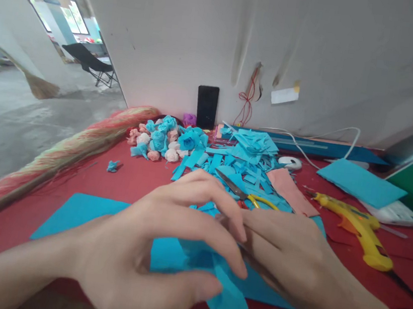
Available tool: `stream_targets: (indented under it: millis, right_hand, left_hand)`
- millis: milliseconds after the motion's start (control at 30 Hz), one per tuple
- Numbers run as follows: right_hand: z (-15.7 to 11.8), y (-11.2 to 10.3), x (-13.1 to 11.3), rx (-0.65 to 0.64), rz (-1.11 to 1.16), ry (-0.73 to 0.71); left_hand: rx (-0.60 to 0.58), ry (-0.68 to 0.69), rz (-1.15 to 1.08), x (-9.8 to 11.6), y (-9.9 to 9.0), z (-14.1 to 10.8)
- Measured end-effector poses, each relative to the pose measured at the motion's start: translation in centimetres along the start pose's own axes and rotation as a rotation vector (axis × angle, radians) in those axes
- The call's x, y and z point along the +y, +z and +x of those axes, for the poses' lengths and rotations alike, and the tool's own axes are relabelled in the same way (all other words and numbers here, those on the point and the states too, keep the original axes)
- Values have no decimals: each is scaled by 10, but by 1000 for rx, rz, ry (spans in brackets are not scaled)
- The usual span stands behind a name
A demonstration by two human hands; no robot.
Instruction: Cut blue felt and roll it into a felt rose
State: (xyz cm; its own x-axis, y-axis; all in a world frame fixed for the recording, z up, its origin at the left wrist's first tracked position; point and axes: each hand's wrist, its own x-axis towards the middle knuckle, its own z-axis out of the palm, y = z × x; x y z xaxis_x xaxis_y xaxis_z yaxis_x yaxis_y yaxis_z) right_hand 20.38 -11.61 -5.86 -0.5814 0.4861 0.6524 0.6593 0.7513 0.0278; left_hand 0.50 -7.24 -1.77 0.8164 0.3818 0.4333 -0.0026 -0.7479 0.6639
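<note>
In the head view my left hand (pixel 156 249) is in front, its fingers curved and apart, the thumb beside a blue crepe-paper piece (pixel 231 294) with rounded petal-like ends. My right hand (pixel 288 251) is just right of it, back up, its fingers bent down and largely hidden; it seems to hold the upper part of the blue piece. The tips of my left fingers reach to my right fingers. Beneath both hands lies a flat blue sheet (pixel 84 214). Scissors (pixel 238 189) with yellow handles rest on blue scraps (pixel 224 164) beyond the hands.
Blue, pink and white paper flowers (pixel 158 140) are heaped at the back left. A yellow glue gun (pixel 363 236) lies at right near a folded blue sheet (pixel 362 182). Pink paper (pixel 291 191) lies between. A black phone (pixel 207 106) leans on the back wall. Straw bundle (pixel 57 160) edges the left.
</note>
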Motion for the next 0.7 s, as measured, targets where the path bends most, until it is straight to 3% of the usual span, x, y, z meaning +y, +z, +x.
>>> stream_targets:
  millis: [333,700]
  right_hand:
    - [-8,4,2,-131,-30,-7]
    - [-9,7,1,-219,-27,-26]
  left_hand:
    - [-173,-31,71,-4,3,7]
    - [-198,-41,43,-11,5,9]
